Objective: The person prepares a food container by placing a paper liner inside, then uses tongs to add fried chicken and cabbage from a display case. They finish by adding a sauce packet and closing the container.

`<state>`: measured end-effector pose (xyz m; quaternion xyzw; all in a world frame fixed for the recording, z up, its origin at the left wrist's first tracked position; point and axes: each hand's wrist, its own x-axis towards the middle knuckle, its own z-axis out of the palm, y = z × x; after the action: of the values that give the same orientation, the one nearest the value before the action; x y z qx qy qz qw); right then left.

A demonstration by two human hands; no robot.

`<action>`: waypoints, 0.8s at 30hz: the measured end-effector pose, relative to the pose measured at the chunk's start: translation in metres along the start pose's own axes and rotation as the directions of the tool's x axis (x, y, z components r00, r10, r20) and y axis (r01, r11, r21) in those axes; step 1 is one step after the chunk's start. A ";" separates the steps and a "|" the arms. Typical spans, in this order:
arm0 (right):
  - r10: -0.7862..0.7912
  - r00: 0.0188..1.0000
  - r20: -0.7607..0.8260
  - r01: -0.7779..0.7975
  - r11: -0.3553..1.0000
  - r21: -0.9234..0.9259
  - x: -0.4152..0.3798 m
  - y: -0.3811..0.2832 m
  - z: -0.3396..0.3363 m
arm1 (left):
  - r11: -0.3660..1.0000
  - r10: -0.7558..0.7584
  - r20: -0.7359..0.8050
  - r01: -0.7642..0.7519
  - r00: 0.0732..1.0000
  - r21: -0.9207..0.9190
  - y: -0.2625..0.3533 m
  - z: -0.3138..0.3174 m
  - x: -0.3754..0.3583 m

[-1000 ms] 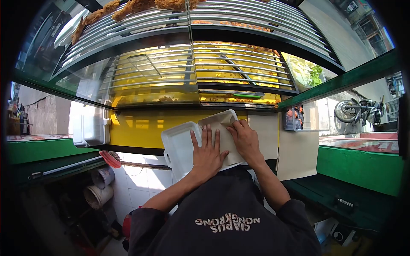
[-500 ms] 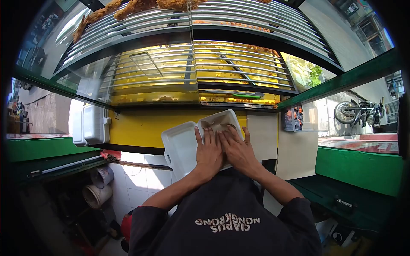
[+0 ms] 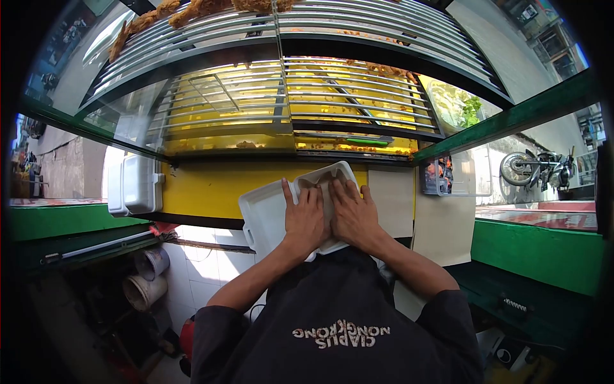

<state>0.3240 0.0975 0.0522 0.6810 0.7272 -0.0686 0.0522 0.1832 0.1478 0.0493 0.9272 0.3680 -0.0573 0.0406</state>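
Observation:
A white foam takeaway box (image 3: pixel 259 208) lies with its lid unfolded on the yellow counter, against my dark shirt. Brownish paper (image 3: pixel 328 179) lines the right-hand half. My left hand (image 3: pixel 305 217) is palm down over the fold between the halves, its little finger stretched apart and the other fingertips bent onto the paper. Beside it, my right hand (image 3: pixel 354 214) lies with fingers extended on the paper and the thumb outside the box's right side. Both hands are open and grip nothing; they hide much of the liner.
Closed foam boxes (image 3: pixel 135 185) stand at the left. Brown paper sheets (image 3: pixel 391 201) lie to the right, near a clear plastic container (image 3: pixel 454 174). Ahead is a display case with metal racks (image 3: pixel 358 102), green-handled tongs (image 3: pixel 366 141) and fried pieces (image 3: pixel 208 11) on top.
My hands have shifted slightly on the liner, the left one moving a little left and its middle fingers bending more. The box has moved slightly up and left in view.

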 end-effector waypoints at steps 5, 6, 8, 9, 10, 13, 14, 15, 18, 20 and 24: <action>-0.087 0.996 -0.010 0.088 0.996 0.020 0.001 0.006 -0.007 | 1.000 -0.001 0.034 0.000 0.999 0.001 0.000 0.000 0.008; -0.085 0.996 -0.007 0.086 0.996 0.021 0.001 0.006 -0.007 | 1.000 -0.002 0.019 0.002 1.000 0.011 0.000 0.003 0.009; -0.082 0.997 -0.003 0.082 0.997 0.004 0.001 0.004 -0.006 | 1.000 -0.005 0.008 0.005 1.000 0.019 0.000 0.006 0.007; -0.082 0.997 -0.003 0.082 0.997 0.008 0.000 0.004 -0.005 | 1.000 -0.014 -0.025 0.014 1.000 -0.014 -0.003 0.008 0.005; -0.056 0.998 -0.015 0.057 0.997 0.042 -0.001 0.004 -0.005 | 0.999 -0.027 -0.057 0.024 0.998 -0.046 -0.006 0.008 0.004; -0.026 0.998 -0.056 0.032 0.995 0.100 -0.006 0.003 -0.002 | 0.997 -0.052 -0.025 0.050 0.998 -0.065 -0.010 0.004 -0.001; -0.014 0.996 -0.087 0.025 0.992 0.121 -0.008 0.004 -0.002 | 0.996 -0.057 -0.020 0.055 0.998 -0.066 -0.012 0.002 -0.004; -0.020 0.996 -0.083 0.030 0.992 0.123 -0.008 0.005 -0.004 | 0.995 -0.051 -0.043 0.047 0.998 -0.086 -0.016 0.000 -0.005; -0.068 0.997 0.021 0.067 0.997 0.046 -0.001 0.020 -0.017 | 0.995 -0.050 -0.024 0.048 0.998 -0.090 -0.018 -0.008 -0.003; -0.207 0.970 0.126 0.192 0.974 0.124 0.006 0.038 -0.024 | 0.997 -0.042 0.011 0.043 0.999 -0.070 -0.017 -0.008 -0.002; -0.221 0.961 0.164 0.210 0.974 0.084 0.011 0.035 -0.029 | 0.999 -0.023 0.048 0.025 0.999 -0.033 -0.016 -0.009 -0.001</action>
<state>0.3587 0.1158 0.0778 0.5906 0.7871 -0.1565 0.0844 0.1724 0.1596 0.0579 0.9203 0.3789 -0.0735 0.0643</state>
